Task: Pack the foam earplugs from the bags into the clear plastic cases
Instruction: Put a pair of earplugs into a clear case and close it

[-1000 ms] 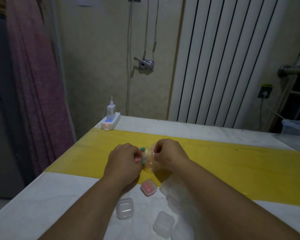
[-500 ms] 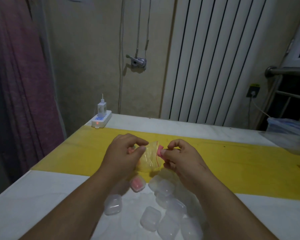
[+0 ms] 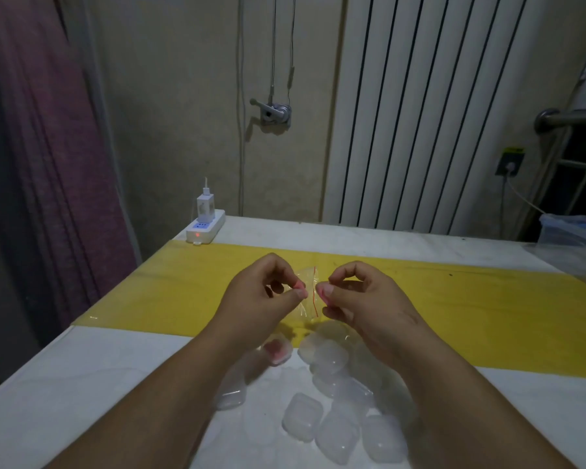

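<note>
You have no text here that can be read outright. The white charger (image 3: 205,208) plugged into the power strip (image 3: 205,230) at the far corner of the counter (image 3: 82,384) carries a faint grey mark, too blurred to name. The strip's face shows small blue marks and a red light. A yellow tag (image 3: 513,151) above the wall socket (image 3: 509,167) is too small to read.

Counter (image 3: 82,384): white, with a yellow band (image 3: 487,316) across its middle | near centre: cluster of clear plastic cases (image 3: 335,431), one pink-filled case (image 3: 278,350) at its far edge | far left corner: power strip (image 3: 205,230) with a charger (image 3: 205,206) plugged in
</note>
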Motion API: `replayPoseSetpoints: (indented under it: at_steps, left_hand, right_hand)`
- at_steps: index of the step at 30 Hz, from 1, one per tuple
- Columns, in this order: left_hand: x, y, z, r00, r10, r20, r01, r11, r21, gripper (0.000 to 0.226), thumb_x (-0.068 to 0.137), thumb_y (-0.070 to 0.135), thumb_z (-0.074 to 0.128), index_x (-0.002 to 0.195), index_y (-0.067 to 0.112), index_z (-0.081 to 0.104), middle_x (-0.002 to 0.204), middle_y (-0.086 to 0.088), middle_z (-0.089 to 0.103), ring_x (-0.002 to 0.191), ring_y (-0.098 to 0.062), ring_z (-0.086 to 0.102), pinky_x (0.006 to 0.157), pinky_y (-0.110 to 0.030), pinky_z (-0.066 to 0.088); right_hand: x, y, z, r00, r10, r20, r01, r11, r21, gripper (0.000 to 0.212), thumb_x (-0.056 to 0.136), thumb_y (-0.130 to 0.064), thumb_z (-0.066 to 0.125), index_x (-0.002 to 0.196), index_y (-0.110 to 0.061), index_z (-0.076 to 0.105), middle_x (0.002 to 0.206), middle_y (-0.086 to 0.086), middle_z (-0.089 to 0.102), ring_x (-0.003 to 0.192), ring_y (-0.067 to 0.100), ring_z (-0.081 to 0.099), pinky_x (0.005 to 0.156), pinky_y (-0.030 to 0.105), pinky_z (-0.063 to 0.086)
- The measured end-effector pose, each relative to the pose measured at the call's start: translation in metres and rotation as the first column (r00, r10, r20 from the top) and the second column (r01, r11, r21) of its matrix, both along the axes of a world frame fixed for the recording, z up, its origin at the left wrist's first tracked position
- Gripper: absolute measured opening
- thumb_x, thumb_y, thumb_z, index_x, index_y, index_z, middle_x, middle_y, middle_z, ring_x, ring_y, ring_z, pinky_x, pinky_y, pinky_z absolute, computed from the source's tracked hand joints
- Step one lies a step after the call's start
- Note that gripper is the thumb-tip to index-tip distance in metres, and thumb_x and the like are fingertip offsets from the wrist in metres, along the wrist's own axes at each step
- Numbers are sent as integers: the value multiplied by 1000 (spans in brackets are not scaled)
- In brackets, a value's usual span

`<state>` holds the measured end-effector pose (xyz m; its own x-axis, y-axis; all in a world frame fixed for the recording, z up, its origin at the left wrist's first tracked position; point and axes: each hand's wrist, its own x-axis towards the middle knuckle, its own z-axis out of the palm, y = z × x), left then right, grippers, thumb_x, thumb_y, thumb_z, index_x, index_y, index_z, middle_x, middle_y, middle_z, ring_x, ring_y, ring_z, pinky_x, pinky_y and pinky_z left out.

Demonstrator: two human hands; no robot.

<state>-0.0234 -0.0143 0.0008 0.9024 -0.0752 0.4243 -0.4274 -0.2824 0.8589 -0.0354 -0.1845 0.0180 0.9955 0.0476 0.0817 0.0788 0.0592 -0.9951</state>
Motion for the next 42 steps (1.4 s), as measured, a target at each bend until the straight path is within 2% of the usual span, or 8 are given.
replayPoseSetpoints:
  at_steps: [3, 6, 9, 14, 20, 31, 36, 42]
  left_hand:
    - [-1, 0, 2, 996, -61, -72, 49, 987, -156, 17, 80, 5, 75, 91, 14, 65, 84, -7, 72, 77, -23, 64, 71, -34, 51]
    - [-1, -1, 1, 997, -47, -61, 37, 986, -160, 12, 78, 6, 77, 84, 7, 66, 76, -4, 71, 68, -8, 63, 65, -25, 51]
    - [-1, -1, 0, 999, -6, -54, -1, 991, -134, 16, 75, 9, 81, 78, 7, 65, 67, -2, 66, 63, -8, 59, 59, -24, 47]
    - [-2, 1, 3, 996, 11, -87, -25, 986, -163, 13, 76, 8, 79, 82, 8, 68, 73, -4, 70, 62, -7, 60, 57, -23, 50]
    - [-3, -1, 6, 995, -3, -98, -15, 984, -178, 12, 77, 7, 78, 86, 6, 70, 72, -2, 70, 63, -8, 63, 59, -20, 53]
    - [-8, -2, 10, 980, -109, -168, 70, 972, -225, 42, 59, 29, 77, 87, -2, 70, 73, -15, 71, 65, -17, 65, 62, -25, 58]
    - [-6, -1, 9, 979, -90, -184, 53, 978, -201, 24, 71, 15, 80, 85, -1, 71, 72, -15, 71, 63, -17, 65, 63, -27, 58]
    - [-2, 2, 5, 977, -85, -195, 53, 984, -167, 10, 77, 7, 78, 82, 3, 71, 70, -12, 71, 64, -18, 68, 63, -27, 57]
  right_hand:
    - [0, -5, 4, 999, -45, 6, 45, 999, -27, 13, 85, 2, 67, 85, -8, 59, 79, 15, 60, 69, 21, 58, 70, 32, 56]
    - [-2, -4, 3, 999, -47, 7, 47, 991, -121, 12, 89, 3, 62, 87, -9, 58, 71, 10, 60, 63, 19, 59, 65, 34, 55]
    - [-3, 0, 1, 1000, -29, -6, 29, 996, -84, 7, 91, 4, 59, 91, -3, 60, 69, 8, 62, 57, 17, 63, 60, 33, 57]
    - [-2, 2, 0, 998, -55, 43, 60, 992, -113, 15, 83, 5, 68, 88, -8, 74, 78, 4, 72, 73, 16, 68, 77, 29, 60]
    - [-3, 5, -4, 996, -46, 77, 60, 980, -192, 14, 79, -6, 77, 91, -9, 71, 72, 6, 68, 64, 13, 61, 62, 23, 55]
    - [-3, 8, -6, 990, -41, 138, 80, 953, -291, 25, 79, -12, 78, 98, -18, 63, 78, 10, 74, 67, 17, 64, 72, 39, 58]
    - [-2, 8, -8, 988, -28, 152, 75, 946, -315, 25, 81, -11, 77, 100, -21, 63, 79, 9, 74, 72, 20, 68, 73, 37, 59]
    - [-6, 12, -7, 991, -18, 133, 36, 990, -139, 12, 83, -3, 72, 90, -12, 72, 77, 9, 72, 70, 17, 71, 70, 30, 61]
